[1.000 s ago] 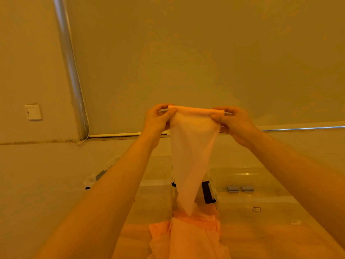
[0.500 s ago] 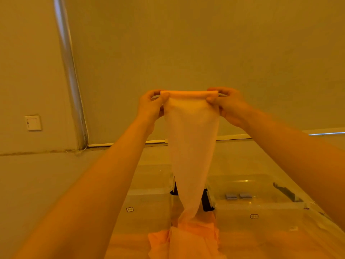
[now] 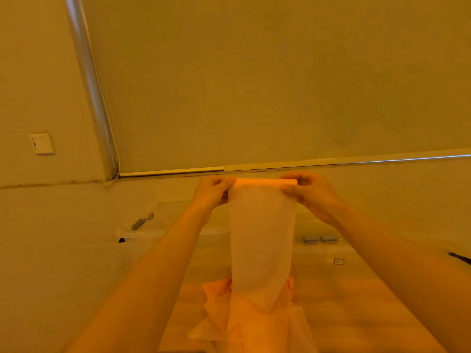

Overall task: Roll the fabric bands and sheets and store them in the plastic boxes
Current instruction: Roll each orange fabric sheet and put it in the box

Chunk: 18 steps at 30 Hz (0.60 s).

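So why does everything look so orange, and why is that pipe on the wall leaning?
Head view: a warm amber cast tints the wall, both hands and the fabric band alike; the wide-angle lens tilts the pipe and bows the rail; the clear plastic boxes nearly vanish in the dim, flat light, with soft focus throughout.

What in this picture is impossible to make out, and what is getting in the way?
All in the head view:
- Contents of the plastic boxes: the forearms and the hanging fabric band cover most of them.
- How much band is rolled: the left hand and right hand cover the roll's ends.
- The heaped fabric's full extent: cut off by the bottom edge.
- The small label on the right box: too small to read.
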Each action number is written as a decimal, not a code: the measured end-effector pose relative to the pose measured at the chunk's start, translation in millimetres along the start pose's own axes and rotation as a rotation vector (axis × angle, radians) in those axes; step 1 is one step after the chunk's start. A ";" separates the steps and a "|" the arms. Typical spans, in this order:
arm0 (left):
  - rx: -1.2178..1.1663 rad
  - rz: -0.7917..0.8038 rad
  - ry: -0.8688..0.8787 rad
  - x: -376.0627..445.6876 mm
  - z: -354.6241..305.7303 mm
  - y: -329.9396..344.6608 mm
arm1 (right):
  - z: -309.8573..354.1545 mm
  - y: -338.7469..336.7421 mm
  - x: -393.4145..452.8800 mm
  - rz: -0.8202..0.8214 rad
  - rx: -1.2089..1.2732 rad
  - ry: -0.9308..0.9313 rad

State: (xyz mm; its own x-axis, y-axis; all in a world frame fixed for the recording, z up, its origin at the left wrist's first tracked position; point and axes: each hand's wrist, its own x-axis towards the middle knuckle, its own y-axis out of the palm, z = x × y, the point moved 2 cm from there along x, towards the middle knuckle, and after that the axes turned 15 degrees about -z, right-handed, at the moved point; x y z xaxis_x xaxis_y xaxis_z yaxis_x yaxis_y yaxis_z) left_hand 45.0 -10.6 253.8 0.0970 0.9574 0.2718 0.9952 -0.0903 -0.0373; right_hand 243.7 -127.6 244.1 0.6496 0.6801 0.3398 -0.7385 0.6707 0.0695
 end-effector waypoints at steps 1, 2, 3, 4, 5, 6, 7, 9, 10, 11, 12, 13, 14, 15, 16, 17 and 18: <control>0.007 -0.003 0.004 -1.0 1.4 0.4 | -1.1 -0.3 -1.1 -0.011 0.009 0.007; 0.010 -0.006 0.013 -2.6 1.3 1.0 | -1.6 -0.7 -1.3 -0.022 0.016 0.008; 0.011 -0.010 0.026 -4.1 0.1 1.7 | -1.6 -1.1 -1.2 -0.037 0.016 0.004; 0.004 -0.016 0.038 -5.7 -1.6 2.5 | -1.2 -1.7 -1.2 -0.051 0.010 -0.003; -0.004 -0.021 0.050 -6.7 -3.5 3.1 | -0.9 -2.2 -1.1 -0.064 0.005 -0.006; -0.007 -0.021 0.065 -8.2 -5.8 3.4 | -0.9 -2.7 -0.9 -0.075 0.002 -0.008; -0.001 -0.017 0.079 -9.2 -7.6 3.5 | -0.8 -3.4 -0.8 -0.083 0.003 -0.007; 0.013 0.001 0.105 -10.8 -9.9 2.8 | 0.7 -4.8 -1.5 -0.093 0.004 -0.011; 0.016 0.006 0.115 -11.2 -10.5 2.3 | 1.6 -5.5 -1.8 -0.092 -0.004 -0.017; 0.018 0.005 0.124 -11.0 -10.7 2.0 | 2.5 -6.0 -2.1 -0.086 -0.011 -0.023; 0.016 0.001 0.130 -11.5 -11.0 2.1 | 3.3 -6.6 -2.3 -0.079 -0.017 -0.030; 0.012 -0.007 0.131 -11.8 -10.6 2.6 | 4.4 -7.0 -2.9 -0.073 -0.021 -0.035; 0.005 -0.016 0.126 -12.3 -10.3 3.2 | 5.1 -7.2 -3.1 -0.069 -0.026 -0.039; -0.002 -0.023 0.116 -12.6 -9.3 3.6 | 5.5 -7.5 -3.5 -0.066 -0.031 -0.043; -0.008 -0.026 0.107 -13.3 -8.5 3.7 | 5.4 -7.6 -3.4 -0.063 -0.034 -0.048; -0.009 -0.026 0.101 -13.6 -7.4 3.7 | 5.1 -7.4 -3.7 -0.058 -0.036 -0.053; -0.003 -0.023 0.098 -14.4 -6.3 3.4 | 3.9 -7.2 -3.7 -0.053 -0.039 -0.058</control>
State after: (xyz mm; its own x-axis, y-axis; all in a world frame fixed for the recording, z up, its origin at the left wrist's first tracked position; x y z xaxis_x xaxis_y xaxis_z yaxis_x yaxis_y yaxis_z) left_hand 47.1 -26.4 255.9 0.0745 0.9280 0.3651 0.9972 -0.0694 -0.0269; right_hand 245.9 -136.1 245.9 0.6755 0.6255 0.3906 -0.6946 0.7174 0.0524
